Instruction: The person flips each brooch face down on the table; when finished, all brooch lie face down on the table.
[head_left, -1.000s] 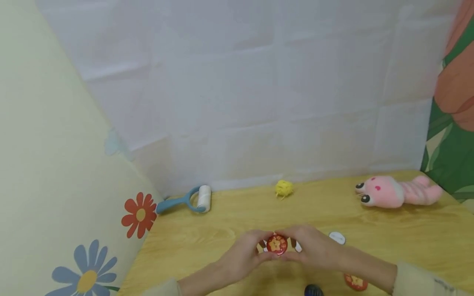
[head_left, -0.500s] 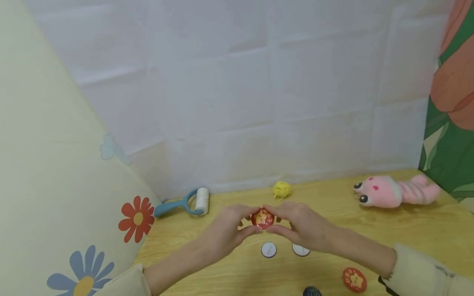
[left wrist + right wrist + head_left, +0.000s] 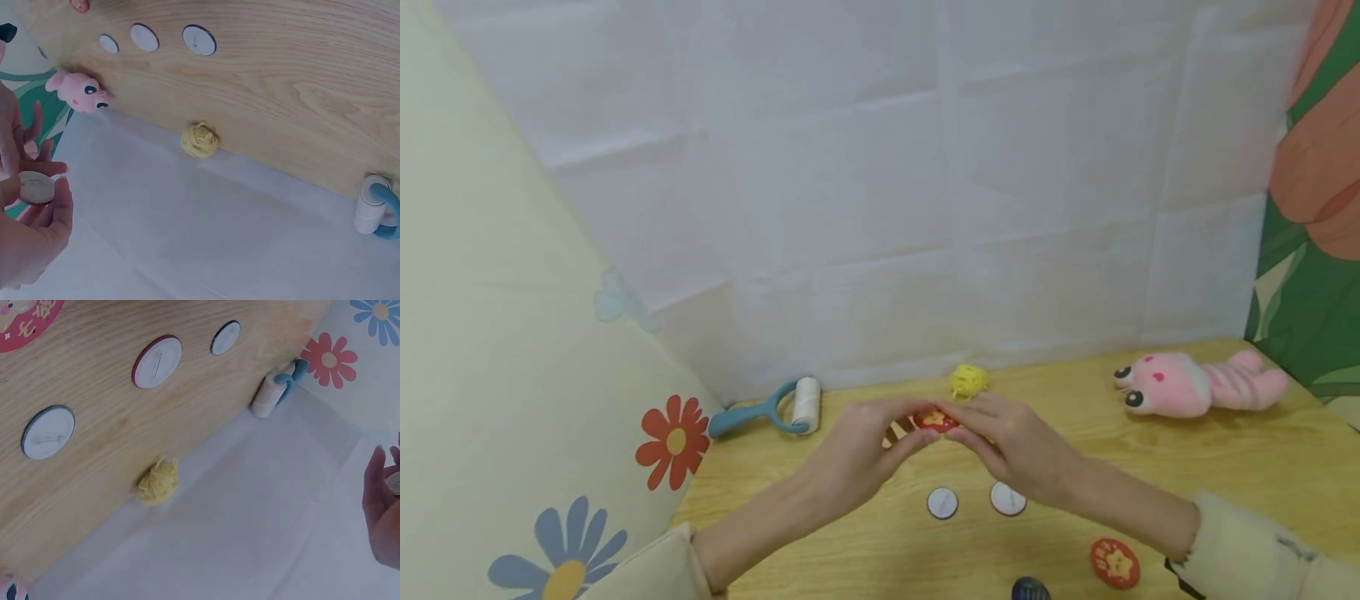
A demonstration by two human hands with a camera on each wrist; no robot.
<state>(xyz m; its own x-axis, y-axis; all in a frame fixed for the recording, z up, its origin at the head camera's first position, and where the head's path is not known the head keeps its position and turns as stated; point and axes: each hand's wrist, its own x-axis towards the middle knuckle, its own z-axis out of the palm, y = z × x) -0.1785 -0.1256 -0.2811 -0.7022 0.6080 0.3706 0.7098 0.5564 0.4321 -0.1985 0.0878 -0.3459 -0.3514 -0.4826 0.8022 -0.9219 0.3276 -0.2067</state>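
Observation:
Both hands hold a red round pin badge with a yellow star, raised above the table. My left hand pinches its left edge between thumb and fingers. On the opposite edge, the thumb and fingers of my right hand grip it. The badge's white back faces the left wrist camera. Below the hands, two badges lie white back up, one on the left and one on the right. The left wrist view also shows a third white-backed badge, hidden in the head view.
A red star badge lies face up near the right forearm, beside a dark round object cut by the frame. Along the back stand a blue-handled lint roller, a yellow yarn ball and a pink plush toy.
Both hands have lifted the badge up and slightly left, farther over the table. Its face has tilted flatter to the head view. Two white-backed badges beneath have come into plain sight.

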